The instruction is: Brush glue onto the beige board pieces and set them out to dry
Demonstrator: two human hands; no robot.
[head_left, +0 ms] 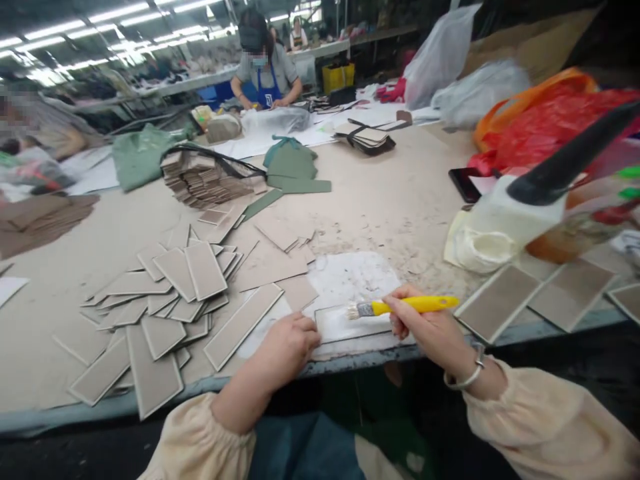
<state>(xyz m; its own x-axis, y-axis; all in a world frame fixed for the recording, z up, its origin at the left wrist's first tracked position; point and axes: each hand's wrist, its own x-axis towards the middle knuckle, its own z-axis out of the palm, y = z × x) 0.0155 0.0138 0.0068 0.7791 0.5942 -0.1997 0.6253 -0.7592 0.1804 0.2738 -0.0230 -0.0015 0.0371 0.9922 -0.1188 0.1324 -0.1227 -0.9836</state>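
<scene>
Big worktable [380, 200], dusty beige top, cluttered all over. Far side: co-worker [265, 70] in a blue apron bent over their own pile, hands down on the table, well apart from this person.

Right edge: red bag [545, 120] and clear plastic bags behind it. Near it a white glue pot [500, 227] with a black handle sticking out up-right. Phone [465, 183] lies just left of the pot.

Left of centre: loose heap of grey-brown panels [170, 293], fanned out flat, overlapping. Behind that a tidy stack [200, 177] of the same pieces. Green fabric pieces [293, 167] beyond the stack. Three more panels [500, 300], pale-edged, laid out separately at the right along the near edge.

Front centre, at the table's near edge: one panel [350, 323] lying flat on a white glue-stained patch, between the two hands.

Left hand [290, 347]: fingers curled together, tips pressing down on that panel's left end.

Right hand [425, 327]: fingers clamped on the yellow handle of a brush [400, 307], bracelet at the wrist. Brush lies nearly level, bristles pointing left, touching the panel's top edge.
</scene>
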